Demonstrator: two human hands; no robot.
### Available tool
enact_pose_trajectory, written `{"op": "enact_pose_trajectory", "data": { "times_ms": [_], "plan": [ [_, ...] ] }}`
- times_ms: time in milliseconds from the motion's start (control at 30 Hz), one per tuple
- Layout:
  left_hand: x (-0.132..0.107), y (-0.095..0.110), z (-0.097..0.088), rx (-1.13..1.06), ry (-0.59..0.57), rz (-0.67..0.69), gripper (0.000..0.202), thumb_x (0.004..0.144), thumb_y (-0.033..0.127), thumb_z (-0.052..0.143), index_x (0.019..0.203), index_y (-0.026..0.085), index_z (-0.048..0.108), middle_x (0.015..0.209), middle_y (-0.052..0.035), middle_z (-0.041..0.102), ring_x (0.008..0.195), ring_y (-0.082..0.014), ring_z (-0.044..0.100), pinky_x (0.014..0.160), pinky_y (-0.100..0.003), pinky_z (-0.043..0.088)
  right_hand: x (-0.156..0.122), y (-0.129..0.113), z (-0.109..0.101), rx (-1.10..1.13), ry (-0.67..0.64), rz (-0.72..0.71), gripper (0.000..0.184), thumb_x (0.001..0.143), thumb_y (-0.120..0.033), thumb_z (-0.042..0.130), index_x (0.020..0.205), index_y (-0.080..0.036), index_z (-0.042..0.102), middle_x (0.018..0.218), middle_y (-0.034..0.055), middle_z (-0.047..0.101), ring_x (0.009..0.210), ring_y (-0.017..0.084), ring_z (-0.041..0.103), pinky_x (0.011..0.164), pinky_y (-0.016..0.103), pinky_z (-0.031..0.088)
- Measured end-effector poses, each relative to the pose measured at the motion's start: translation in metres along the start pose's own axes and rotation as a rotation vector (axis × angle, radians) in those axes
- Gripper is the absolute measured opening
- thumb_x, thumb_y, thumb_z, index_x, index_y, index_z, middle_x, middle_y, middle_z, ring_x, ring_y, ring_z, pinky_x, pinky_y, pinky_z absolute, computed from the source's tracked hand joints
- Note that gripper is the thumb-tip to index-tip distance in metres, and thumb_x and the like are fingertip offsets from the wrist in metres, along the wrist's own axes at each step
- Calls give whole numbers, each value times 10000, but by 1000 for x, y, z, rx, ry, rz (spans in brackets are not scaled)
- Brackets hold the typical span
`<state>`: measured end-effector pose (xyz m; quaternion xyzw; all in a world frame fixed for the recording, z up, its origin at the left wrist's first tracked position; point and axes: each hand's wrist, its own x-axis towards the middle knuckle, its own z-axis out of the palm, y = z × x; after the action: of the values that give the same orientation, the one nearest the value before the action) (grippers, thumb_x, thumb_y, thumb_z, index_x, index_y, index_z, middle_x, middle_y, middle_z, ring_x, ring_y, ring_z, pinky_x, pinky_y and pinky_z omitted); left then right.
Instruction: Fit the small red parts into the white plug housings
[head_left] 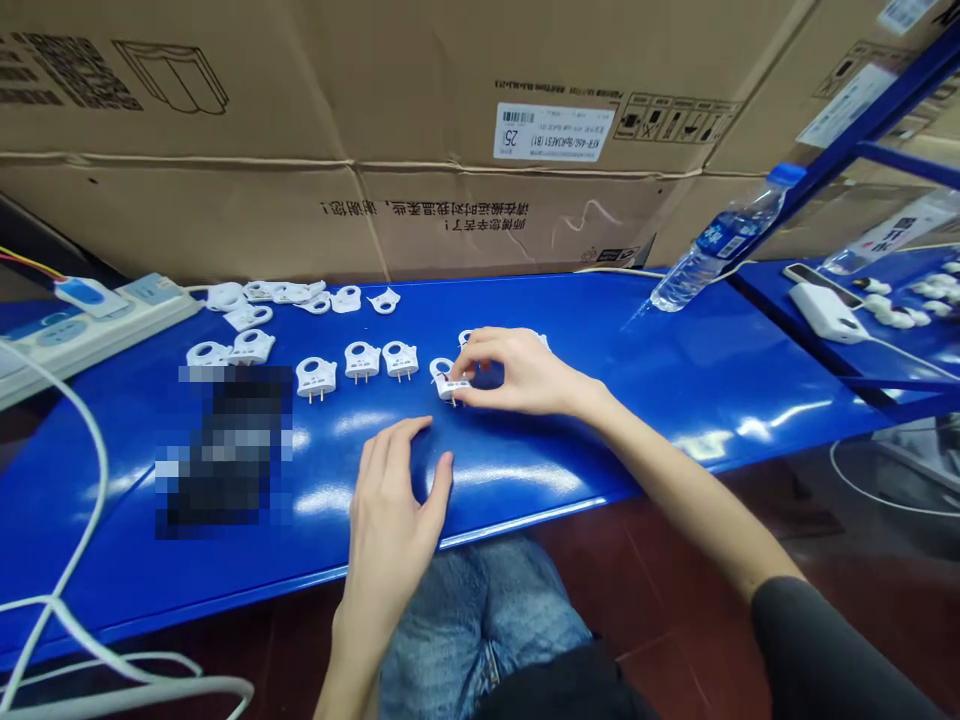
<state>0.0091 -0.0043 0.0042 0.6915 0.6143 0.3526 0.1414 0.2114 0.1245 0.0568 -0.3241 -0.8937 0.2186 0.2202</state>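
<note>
My right hand [517,370] pinches a small white two-pin plug unit [444,378] with a ring-shaped top between thumb and fingers, just at the blue tabletop. Part of that unit is hidden by the fingertips. Nearer the table's front edge, my left hand [397,490] holds nothing, its thumb and fingers apart. To the left stand similar plug units, among them one [316,378], another [362,362] and a third [400,358], pins toward me. Behind my right hand, more white pieces [540,340] are partly covered.
White ring-shaped covers [289,292] lie along the back. At left are a power strip [142,320], a white cable [97,480] and a pixelated dark object [232,450]. A water bottle [724,240] leans by the blue shelf frame [832,150]. Cardboard boxes [420,100] form the back wall.
</note>
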Motion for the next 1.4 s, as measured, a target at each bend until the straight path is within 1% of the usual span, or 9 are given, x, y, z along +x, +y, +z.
{"op": "enact_pose_trajectory", "data": {
  "times_ms": [167, 300, 467, 667, 800, 933, 1100, 1267, 1400],
  "plan": [
    [0, -2, 1, -2, 8, 7, 325, 1005, 352, 572, 1311, 241, 575, 1290, -86, 672, 1231, -290, 609, 1097, -504, 490, 26, 12, 3, -222, 60, 79, 199, 980, -375, 698, 1034, -199, 774, 986, 49, 707, 954, 199, 601, 782, 299, 391],
    [-1, -3, 1, -10, 16, 7, 343, 1004, 342, 580, 1330, 236, 561, 1301, -87, 669, 1234, -292, 609, 1090, -496, 493, 40, 18, 15, -328, 37, 114, 176, 965, -347, 702, 1018, -197, 777, 1006, 55, 725, 970, 213, 619, 753, 301, 378],
    [-2, -2, -1, -20, 1, 1, 346, 1013, 339, 563, 1346, 247, 544, 1317, -88, 660, 1248, -300, 608, 1094, -487, 491, 44, 19, 24, -355, 9, 182, 161, 954, -327, 685, 1021, -206, 768, 1049, 60, 738, 980, 223, 641, 738, 297, 399],
    [-2, -2, 0, -26, 5, -1, 343, 1013, 339, 567, 1341, 239, 548, 1311, -89, 664, 1243, -287, 611, 1094, -484, 490, 40, 17, 20, -360, -1, 196, 179, 947, -355, 698, 1036, -218, 771, 1041, 60, 736, 977, 236, 647, 739, 307, 405],
    [-2, -2, 1, -31, 12, 6, 349, 1014, 340, 565, 1347, 239, 547, 1306, -91, 663, 1232, -284, 611, 1087, -481, 490, 35, 12, 20, -354, 10, 133, 248, 992, -372, 653, 1161, -212, 742, 1111, 73, 716, 1041, 241, 641, 777, 312, 419],
    [-2, -2, 0, -34, 14, 3, 347, 1013, 338, 563, 1346, 241, 545, 1313, -91, 657, 1236, -284, 603, 1098, -481, 481, 37, 2, 31, -376, -2, 48, 343, 1055, -364, 566, 1325, -181, 673, 1261, 121, 668, 1107, 257, 607, 833, 345, 443],
    [-2, -1, -1, -40, 28, -13, 347, 1011, 335, 551, 1346, 248, 549, 1328, -97, 647, 1261, -300, 591, 1107, -496, 482, 46, -5, 49, -422, -61, -58, 322, 1071, -293, 531, 1359, -206, 647, 1435, 111, 629, 1224, 297, 514, 920, 413, 427],
    [-2, -2, 0, -49, 38, -14, 345, 1008, 326, 554, 1344, 250, 549, 1337, -98, 636, 1282, -306, 578, 1144, -523, 460, 48, -8, 55, -432, -68, -83, 282, 1067, -250, 515, 1302, -207, 665, 1330, 105, 710, 1207, 311, 491, 917, 441, 391],
    [0, -2, -1, -80, 80, -33, 365, 994, 320, 572, 1349, 234, 559, 1375, -117, 594, 1325, -307, 561, 1154, -525, 467, 41, -13, 43, -350, -38, -99, 280, 1045, -265, 560, 1297, -208, 668, 1306, 106, 719, 1199, 305, 504, 912, 432, 386]
  ]
}}
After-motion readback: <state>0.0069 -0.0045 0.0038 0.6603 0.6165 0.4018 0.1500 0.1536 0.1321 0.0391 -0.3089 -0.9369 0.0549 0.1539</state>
